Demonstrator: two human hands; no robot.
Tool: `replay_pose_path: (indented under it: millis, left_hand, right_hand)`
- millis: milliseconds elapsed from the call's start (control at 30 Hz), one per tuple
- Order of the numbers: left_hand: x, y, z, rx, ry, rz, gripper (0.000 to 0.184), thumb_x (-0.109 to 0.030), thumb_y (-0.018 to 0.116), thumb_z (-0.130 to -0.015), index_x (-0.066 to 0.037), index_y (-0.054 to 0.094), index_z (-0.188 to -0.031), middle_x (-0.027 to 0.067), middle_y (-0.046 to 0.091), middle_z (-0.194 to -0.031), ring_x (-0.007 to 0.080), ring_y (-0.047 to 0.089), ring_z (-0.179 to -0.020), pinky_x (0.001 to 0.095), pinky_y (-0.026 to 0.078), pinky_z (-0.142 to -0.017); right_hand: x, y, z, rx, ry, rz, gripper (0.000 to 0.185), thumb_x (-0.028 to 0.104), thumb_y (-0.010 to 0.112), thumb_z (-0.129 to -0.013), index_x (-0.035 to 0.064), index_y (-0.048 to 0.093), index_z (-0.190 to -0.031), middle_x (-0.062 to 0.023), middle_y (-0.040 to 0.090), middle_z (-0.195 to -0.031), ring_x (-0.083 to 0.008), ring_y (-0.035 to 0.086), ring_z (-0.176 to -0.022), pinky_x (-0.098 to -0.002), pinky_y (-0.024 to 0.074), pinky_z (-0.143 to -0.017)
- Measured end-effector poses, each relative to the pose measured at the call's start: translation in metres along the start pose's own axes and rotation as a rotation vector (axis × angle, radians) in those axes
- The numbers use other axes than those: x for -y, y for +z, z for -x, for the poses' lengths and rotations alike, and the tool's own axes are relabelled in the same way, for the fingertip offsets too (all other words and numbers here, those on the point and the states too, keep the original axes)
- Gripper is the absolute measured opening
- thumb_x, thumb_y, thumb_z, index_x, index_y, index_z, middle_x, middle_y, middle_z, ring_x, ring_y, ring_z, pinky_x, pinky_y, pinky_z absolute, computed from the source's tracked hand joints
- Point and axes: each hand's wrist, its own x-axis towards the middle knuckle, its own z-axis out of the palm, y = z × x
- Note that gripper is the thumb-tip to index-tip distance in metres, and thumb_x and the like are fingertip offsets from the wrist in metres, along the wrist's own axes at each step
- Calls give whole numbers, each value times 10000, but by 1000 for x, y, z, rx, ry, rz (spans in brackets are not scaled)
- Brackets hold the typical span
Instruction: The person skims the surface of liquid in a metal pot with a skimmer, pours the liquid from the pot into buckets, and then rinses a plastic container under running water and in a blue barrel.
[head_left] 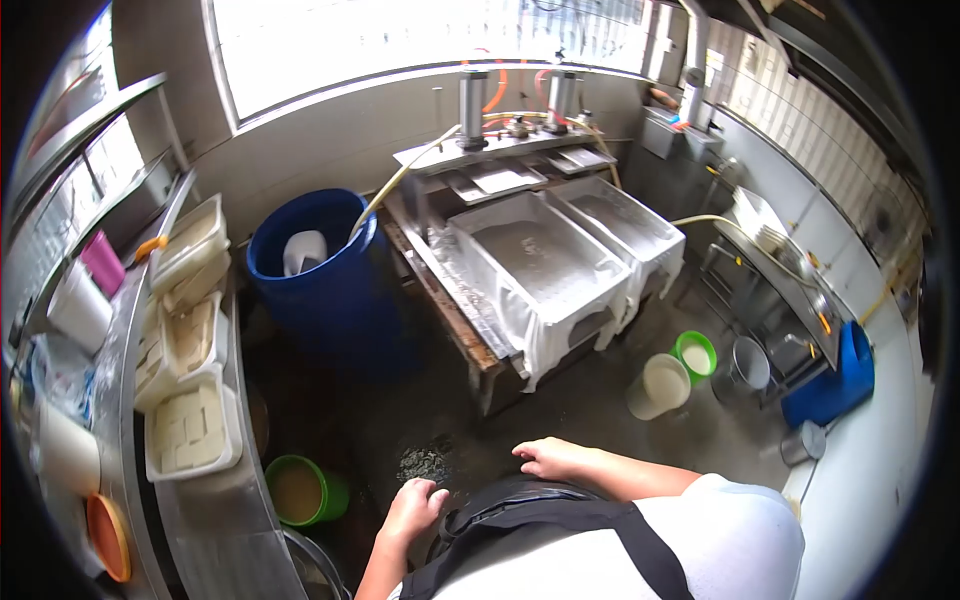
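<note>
Both of my hands are held low in front of the black apron (520,515), apart from each other. My left hand (415,508) is at the lower middle, its fingers curled and partly blurred; whether anything is in it I cannot make out. To its right, my right hand (545,458) is loosely curled above the apron's top edge, with no object visible in it. Neither touches a container. Beyond them stand two cloth-lined white trays (540,250) on a bench (440,290) under a metal press (500,150).
A blue barrel (330,290) stands left of the bench. Tubs of pale blocks (190,430) line the left counter (215,520), with a green bucket (300,490) beside it. To the right are a white bucket (658,388), a green bucket (695,355) and a metal rack (790,300).
</note>
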Motion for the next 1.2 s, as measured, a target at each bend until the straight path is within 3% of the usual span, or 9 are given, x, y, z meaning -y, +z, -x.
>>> replay_pose_path:
  millis: [200,333,467,600,633,667,833,1067,1200]
  left_hand:
    - [-28,10,-14,44,-38,-2,345,-283,688,-925,10,726,-1101,251,691,-1146,389,656,-1101,458,526,-957]
    - [-42,34,-14,-333,65,-27,43,-20,582,-853,0,544,-857,207,610,-878,410,613,-814,494,508,-766]
    - [-103,44,-10,-453,-216,155,178,-7,619,-867,-21,459,-790,124,498,-654,268,511,-607,438,469,-620]
    - [-158,60,-11,-103,-248,79,251,-161,776,-867,1,585,-842,175,643,-820,286,633,-760,417,526,-737]
    - [-150,68,-17,-103,172,-244,338,-255,818,-855,21,663,-973,243,670,-1101,359,661,-1017,430,523,-904]
    - [-157,85,-10,-158,5,-319,364,-253,804,-868,33,682,-1059,272,601,-1306,412,587,-1205,456,474,-1028]
    - [-219,106,-30,94,-424,35,329,-130,742,-904,32,669,-1180,229,716,-1134,333,713,-1023,391,554,-908]
    - [-195,131,-45,160,-252,107,338,73,571,-890,-12,658,-1206,104,770,-952,158,715,-906,283,558,-829]
    - [-207,115,-65,213,63,-356,259,-138,732,-904,-7,713,-1127,197,728,-1084,334,692,-1057,410,546,-929]
  right_hand:
    - [-33,-6,18,-27,47,0,436,355,634,-972,62,659,-1293,-209,720,-1190,-384,683,-1130,-465,539,-983]
    - [-52,-22,30,-16,-48,-15,400,343,650,-943,55,694,-1217,-211,728,-1146,-397,689,-1101,-480,551,-947]
    - [-90,-50,44,67,-102,-114,373,263,684,-932,45,687,-1234,-190,738,-1103,-360,705,-1047,-442,551,-914]
    - [-124,-69,95,-77,-22,372,538,233,738,-874,93,598,-1374,-154,708,-1213,-336,678,-1106,-437,528,-951]
    - [-141,-72,91,96,87,305,582,264,728,-885,112,577,-1426,-183,677,-1267,-353,659,-1162,-460,516,-992]
    - [-158,-76,94,182,142,81,572,289,695,-913,90,567,-1434,-206,669,-1290,-376,637,-1207,-480,503,-1031]
    - [-218,-78,127,172,114,-45,541,330,656,-948,25,582,-1388,-231,671,-1291,-397,627,-1219,-487,511,-1025]
    - [-247,-72,147,94,117,-114,535,368,650,-956,22,596,-1362,-235,687,-1245,-404,639,-1191,-484,515,-1014]
    - [-241,-63,151,-55,130,-260,545,359,643,-965,-1,587,-1371,-232,687,-1255,-382,648,-1190,-451,518,-1015]
